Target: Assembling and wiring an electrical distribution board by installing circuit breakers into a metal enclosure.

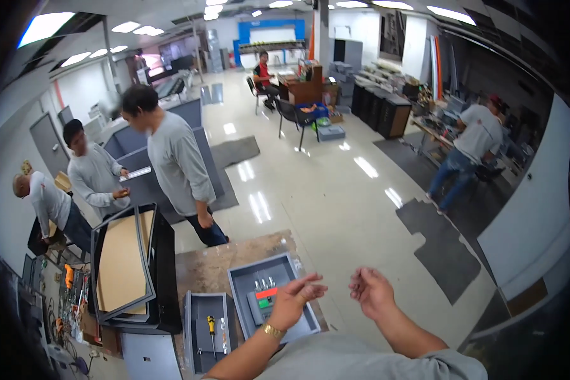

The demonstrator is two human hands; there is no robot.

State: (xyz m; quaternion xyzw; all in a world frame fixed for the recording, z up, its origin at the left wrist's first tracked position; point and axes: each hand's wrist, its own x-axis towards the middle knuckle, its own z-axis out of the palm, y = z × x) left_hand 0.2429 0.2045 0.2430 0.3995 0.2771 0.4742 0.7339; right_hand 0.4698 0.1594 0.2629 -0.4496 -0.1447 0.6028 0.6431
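The left hand (297, 297), fingers loosely extended and released, is raised over a gray metal enclosure (238, 296) containing a circuit breaker (263, 304); the right hand (370, 292) — half-curled, gripping nothing visible — hovers nearby. Leftward, a yellow-handled screwdriver (211, 325) lies in a narrow gray tray (201, 311). Beyond the workbench (202, 269) stands a co-worker (178, 161).

The head view looks forward and down from the wearer's head; the left hand (292, 300), right hand (375, 294) and workbench (202, 267) appear close below. Its fisheye spans floor (323, 206) and ceiling lights (46, 28), bending straight edges.
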